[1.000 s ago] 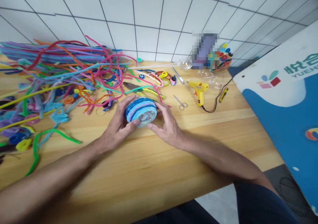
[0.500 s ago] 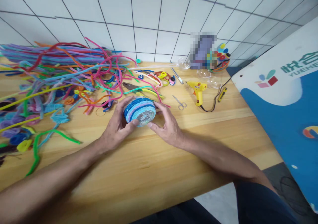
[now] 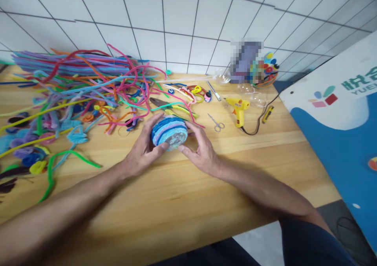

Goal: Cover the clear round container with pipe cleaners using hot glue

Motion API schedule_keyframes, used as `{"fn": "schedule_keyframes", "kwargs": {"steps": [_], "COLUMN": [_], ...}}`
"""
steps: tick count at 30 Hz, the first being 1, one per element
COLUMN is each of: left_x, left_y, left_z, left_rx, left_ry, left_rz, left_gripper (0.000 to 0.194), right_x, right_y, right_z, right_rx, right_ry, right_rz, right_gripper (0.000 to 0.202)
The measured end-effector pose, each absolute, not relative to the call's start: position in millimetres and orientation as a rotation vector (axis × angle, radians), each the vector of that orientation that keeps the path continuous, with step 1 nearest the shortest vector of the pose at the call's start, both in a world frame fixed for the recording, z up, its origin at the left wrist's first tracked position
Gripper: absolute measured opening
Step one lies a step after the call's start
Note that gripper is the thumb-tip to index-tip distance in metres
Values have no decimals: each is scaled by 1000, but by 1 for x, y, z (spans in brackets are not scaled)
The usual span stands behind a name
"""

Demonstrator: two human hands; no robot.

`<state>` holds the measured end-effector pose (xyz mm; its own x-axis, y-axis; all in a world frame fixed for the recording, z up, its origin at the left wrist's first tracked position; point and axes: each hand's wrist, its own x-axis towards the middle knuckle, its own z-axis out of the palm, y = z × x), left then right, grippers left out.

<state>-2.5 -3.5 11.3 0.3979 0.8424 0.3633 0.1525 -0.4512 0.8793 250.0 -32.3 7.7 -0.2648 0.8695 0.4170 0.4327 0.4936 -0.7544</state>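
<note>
Between my two hands is a round bowl-like piece (image 3: pixel 169 131) wound with rings of blue, light blue and lilac pipe cleaner, tilted so a greyish flat disc faces me. My left hand (image 3: pixel 147 144) grips its left side, thumb on the near lower edge. My right hand (image 3: pixel 203 150) curls round the right side, with its thumb at the lower rim. The far fingers of both hands are partly hidden behind the piece. Just beyond it lie pliers (image 3: pixel 172 108) with yellow-green handles. Small scissors (image 3: pixel 216 123) rest to the right of my right hand.
A yellow glue gun (image 3: pixel 240 110) with a black cord, a yellow cutter (image 3: pixel 268 114) and a silver knife (image 3: pixel 214 91) lie to the right. Clear plastic balls (image 3: pixel 223 76) stand near the tiled wall. Tangled pipe cleaners (image 3: pixel 73 65) and a green one (image 3: pixel 79 155) cover the left side.
The view has shifted slightly, so everything appears a little further right. Both hands keep their hold on the wound piece, its tilt nearly the same.
</note>
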Motion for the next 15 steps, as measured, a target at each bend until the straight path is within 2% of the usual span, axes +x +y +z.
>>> {"fn": "schedule_keyframes", "kwargs": {"steps": [15], "left_x": [-4], "left_y": [-4], "left_z": [7], "left_rx": [1863], "left_ry": [846], "left_rz": [1075], "left_gripper": [80], "right_x": [251], "right_y": [-33], "right_z": [7], "right_rx": [-1107], "right_ry": [-1876], "right_rz": [665], "right_gripper": [73]}}
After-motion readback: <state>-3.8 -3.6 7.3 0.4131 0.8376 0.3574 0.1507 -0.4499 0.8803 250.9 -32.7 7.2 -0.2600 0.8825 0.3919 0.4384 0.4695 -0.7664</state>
